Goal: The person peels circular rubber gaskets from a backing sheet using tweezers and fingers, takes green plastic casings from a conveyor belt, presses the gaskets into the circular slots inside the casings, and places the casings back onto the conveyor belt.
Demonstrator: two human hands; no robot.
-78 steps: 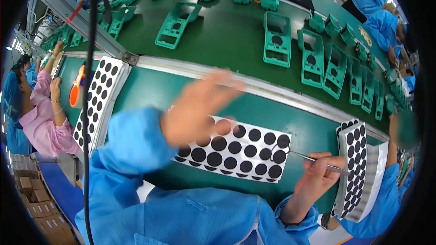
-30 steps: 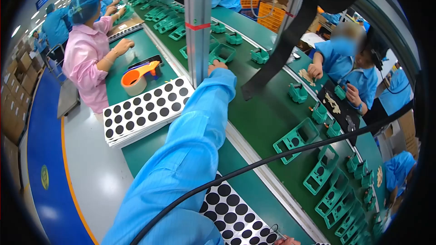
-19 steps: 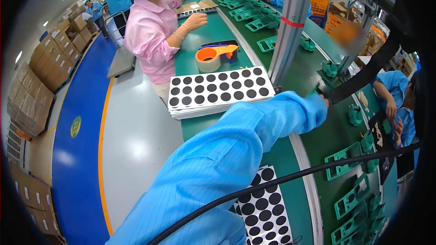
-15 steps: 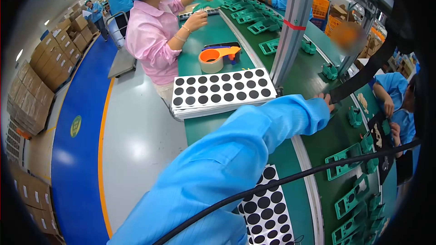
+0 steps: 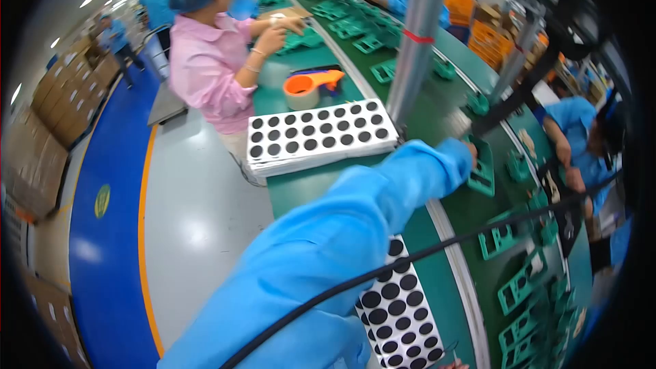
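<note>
My left arm, in a blue sleeve, reaches across the workbench to the green conveyor belt [image 5: 454,208]. At its end my left hand [image 5: 473,155] is mostly hidden by the cuff; its fingers are closed on the edge of a green plastic frame [image 5: 483,172]. A small part of my right hand [image 5: 455,365] shows at the bottom edge, its fingers mostly cut off. Near it lies a sheet of black round stickers [image 5: 413,298], partly under my left sleeve. A stack of similar sticker sheets [image 5: 321,130] lies beyond my forearm.
An orange tape dispenser [image 5: 309,89] stands behind the stack. A metal post [image 5: 414,48] rises beside the belt. More green frames [image 5: 517,292] lie along the belt. A black cable [image 5: 328,292] crosses the view. A co-worker in pink [image 5: 208,72] handles a green part; others work across the belt.
The view has shifted. My left hand has come back slightly, and the green frame at it now shows clearly. Part of my right hand has appeared below. The pink-sleeved co-worker's hands have lowered.
</note>
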